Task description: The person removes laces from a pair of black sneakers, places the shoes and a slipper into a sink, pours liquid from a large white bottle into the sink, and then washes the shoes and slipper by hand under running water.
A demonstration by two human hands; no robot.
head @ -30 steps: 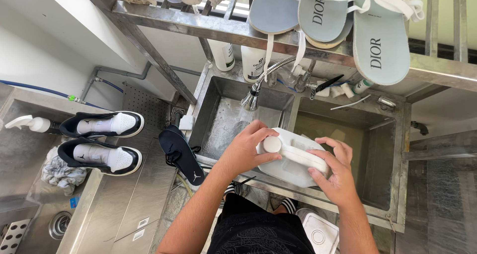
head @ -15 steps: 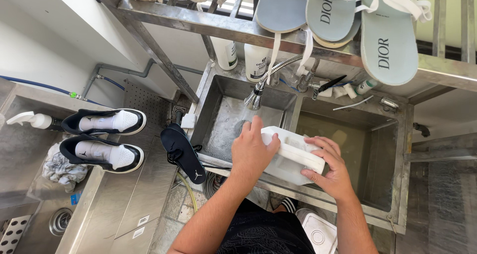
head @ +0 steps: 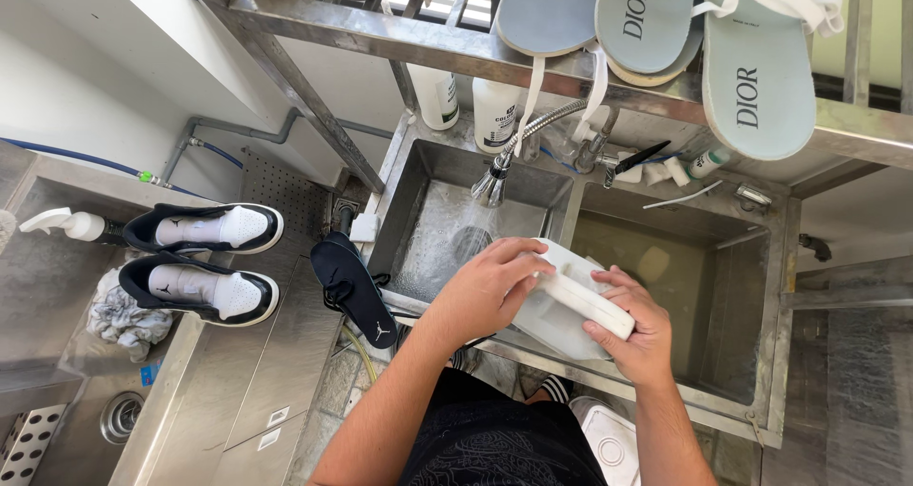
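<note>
- the left hand [head: 490,281] lies over the near end of a white plastic jug with a bar handle [head: 571,301], fingers together and curled down onto its top and side.
- the right hand [head: 632,339] grips the same jug from the other side, fingers wrapped and clamped on the handle, thumb along its lower edge.
- the jug is held tilted over the divider between the two basins of a stainless steel double sink [head: 770,258], at its front rim.
- a flexible metal spray tap [head: 495,184] hangs over the left basin, just beyond the jug.
- a black insole [head: 354,291] lies on the sink's left edge.
- two black and white sneakers [head: 204,258] sit side by side on the steel counter further left, beside a crumpled grey rag [head: 124,317].
- pale blue sandals [head: 751,63] rest on the metal rack above the sink.
</note>
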